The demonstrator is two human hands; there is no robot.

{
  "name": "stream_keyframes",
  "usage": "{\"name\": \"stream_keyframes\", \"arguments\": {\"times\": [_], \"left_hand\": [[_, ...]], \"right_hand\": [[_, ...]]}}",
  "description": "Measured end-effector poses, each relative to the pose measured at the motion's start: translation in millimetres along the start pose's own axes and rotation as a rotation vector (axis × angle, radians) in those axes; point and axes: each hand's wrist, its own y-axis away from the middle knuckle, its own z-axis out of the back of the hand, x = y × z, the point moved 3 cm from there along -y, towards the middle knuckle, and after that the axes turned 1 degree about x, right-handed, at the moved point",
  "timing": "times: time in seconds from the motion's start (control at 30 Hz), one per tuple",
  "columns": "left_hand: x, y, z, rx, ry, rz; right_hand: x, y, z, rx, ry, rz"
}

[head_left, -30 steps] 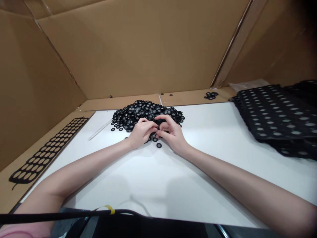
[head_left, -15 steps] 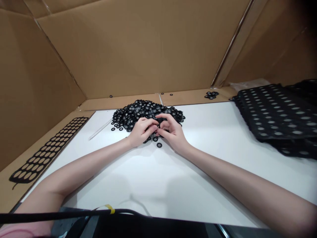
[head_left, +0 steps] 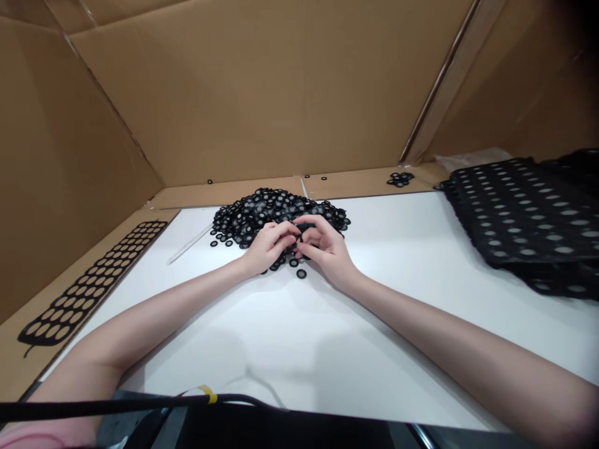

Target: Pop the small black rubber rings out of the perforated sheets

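Both hands meet at the near edge of the pile of black rings (head_left: 276, 212), fingertips pressed together over a small black piece (head_left: 302, 228). Too small and too hidden to say whether it is one ring or a short strip of them.

Left hand (head_left: 269, 246): fingers curled, thumb and forefinger pinched toward the piece. Right hand (head_left: 325, 246): same posture, fingers bent inward, pinching from the other side. Neither hand is open; both appear to share the hold on the piece, though the contact itself is masked by the fingers.

Key relation: the piece sits between the two hands, at the fingertips, neither hand nearer than the other. The pile lies directly beyond it, touching the fingertips' far side and spreading slightly more to the left. No long axis can be read on the piece.

A single loose ring (head_left: 301, 274) lies on the white tabletop (head_left: 290, 337) just below the hands, between the wrists; a few more strays sit at the pile's left margin.

Surroundings: a punched-out black strip (head_left: 91, 284) with empty oval holes lies well to the left on the cardboard ledge, its long axis running away from the person. Stacked black sheets (head_left: 519, 218) with rings unpunched sit well to the right. Cardboard walls (head_left: 262, 93) enclose the bench. A small ring cluster (head_left: 399, 179) rests on the far ledge.
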Motion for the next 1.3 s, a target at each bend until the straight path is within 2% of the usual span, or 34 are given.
{"name": "stream_keyframes", "arguments": {"times": [0.23,0.43,0.57,0.9,1.07,1.17,1.3], "left_hand": [[3,3,0.7,-0.112,-0.132,-0.013],[6,4,7.0,-0.223,-0.119,0.036],[10,2,10.3,-0.275,-0.059,0.091],[13,1,9.5,-0.321,0.217,0.193],[33,0,20.4,-0.504,0.306,0.277],[38,1,23.9,-0.479,0.334,0.251],[30,4,22.7,-0.383,0.334,0.219]], "right_hand": [[2,1,-3,0.016,0.073,-0.014],[0,2,-3,0.014,0.076,-0.038],[-2,1,-3,0.021,0.073,-0.044],[-3,-2,-6,0.031,0.077,-0.03],[2,3,-7,0.077,0.162,0.004],[4,5,-7,0.091,0.148,0.006],[2,4,-3,0.027,0.069,-0.02]]}}
